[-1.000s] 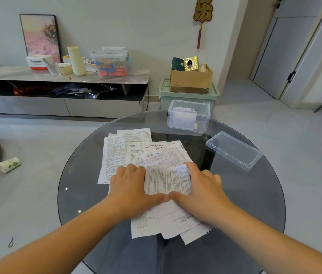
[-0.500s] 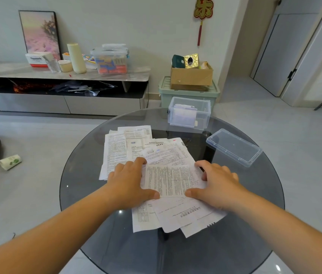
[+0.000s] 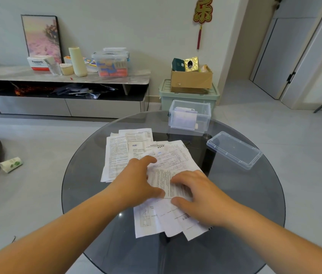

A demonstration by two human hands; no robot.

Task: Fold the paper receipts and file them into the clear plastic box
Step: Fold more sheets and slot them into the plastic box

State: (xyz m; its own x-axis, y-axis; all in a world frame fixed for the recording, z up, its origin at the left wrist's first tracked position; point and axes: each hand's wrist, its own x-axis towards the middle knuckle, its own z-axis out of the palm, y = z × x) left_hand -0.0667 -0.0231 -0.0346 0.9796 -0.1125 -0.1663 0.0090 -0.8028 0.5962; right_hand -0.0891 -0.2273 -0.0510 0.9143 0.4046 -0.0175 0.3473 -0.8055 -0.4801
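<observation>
Near side of the clear plastic box (image 3: 189,123), left hand (image 3: 136,180) and right hand (image 3: 197,194) press relaxed fingers on a half-folded receipt (image 3: 162,182); the loose pile (image 3: 116,155) underneath could slide and skew the crease imo.

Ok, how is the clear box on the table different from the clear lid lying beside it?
The clear box is deep; the lid is shallow. The clear box holds folded papers; the lid holds nothing. The clear box sits square-on at the far edge; the lid lies skewed, nearer and to its right. Both are clear rectangular plastic on the glass table.
</observation>
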